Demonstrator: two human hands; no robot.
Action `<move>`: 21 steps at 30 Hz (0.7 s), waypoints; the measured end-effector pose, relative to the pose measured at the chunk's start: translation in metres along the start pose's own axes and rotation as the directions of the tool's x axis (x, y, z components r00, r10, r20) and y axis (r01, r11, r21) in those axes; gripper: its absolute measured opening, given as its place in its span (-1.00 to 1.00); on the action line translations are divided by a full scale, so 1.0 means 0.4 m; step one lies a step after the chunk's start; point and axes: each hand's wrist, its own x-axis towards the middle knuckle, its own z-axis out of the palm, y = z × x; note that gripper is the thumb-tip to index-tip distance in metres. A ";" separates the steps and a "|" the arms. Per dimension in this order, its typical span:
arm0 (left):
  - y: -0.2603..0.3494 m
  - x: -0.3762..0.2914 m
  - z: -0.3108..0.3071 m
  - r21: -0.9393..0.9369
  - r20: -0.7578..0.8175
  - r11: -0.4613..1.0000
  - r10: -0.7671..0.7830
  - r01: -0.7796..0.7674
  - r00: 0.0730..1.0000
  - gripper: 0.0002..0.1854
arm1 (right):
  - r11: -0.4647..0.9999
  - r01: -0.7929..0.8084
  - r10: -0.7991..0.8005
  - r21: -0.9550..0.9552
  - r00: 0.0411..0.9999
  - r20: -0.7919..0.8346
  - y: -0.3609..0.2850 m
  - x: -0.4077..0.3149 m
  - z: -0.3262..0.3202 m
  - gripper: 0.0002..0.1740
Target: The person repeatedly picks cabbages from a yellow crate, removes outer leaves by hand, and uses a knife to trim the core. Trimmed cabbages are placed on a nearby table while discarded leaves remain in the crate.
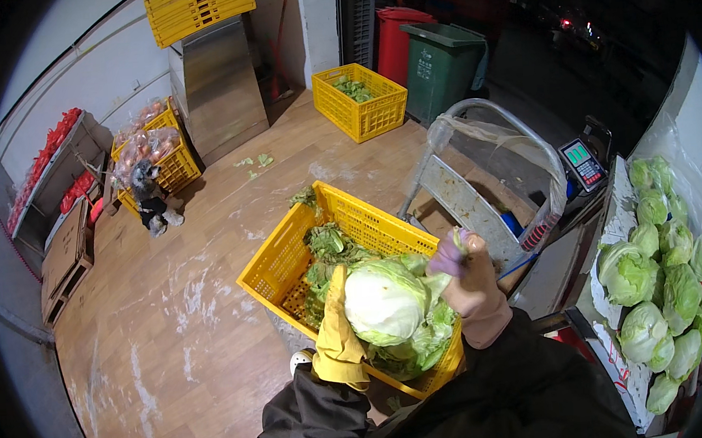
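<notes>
My left hand (336,327), in a yellow glove, lies along the left side of a pale green cabbage head (386,302) and supports it above a yellow plastic crate (280,251). To the right of the head, my right hand (467,272) wears a pinkish-tan glove with purple fingers. Its fingers are curled and a little blurred, closed on a pale cabbage leaf (436,285) beside the head. Loose, wilted outer leaves (334,244) lie in the crate around and under the cabbage. Part of the crate is hidden behind my sleeves.
Cabbages (642,327) pile on a stand at right, near a digital scale (584,163). Beyond the crate is a metal-framed platform (465,192). Another yellow crate (362,117) stands by a green bin (444,69). A small grey dog (153,196) sits by bagged produce (147,148).
</notes>
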 end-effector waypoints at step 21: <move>0.003 0.023 -0.033 -0.250 0.040 0.959 0.148 -0.133 0.988 -0.33 | -0.278 0.175 0.048 -0.945 0.985 0.168 0.056 -0.048 -0.001 -0.81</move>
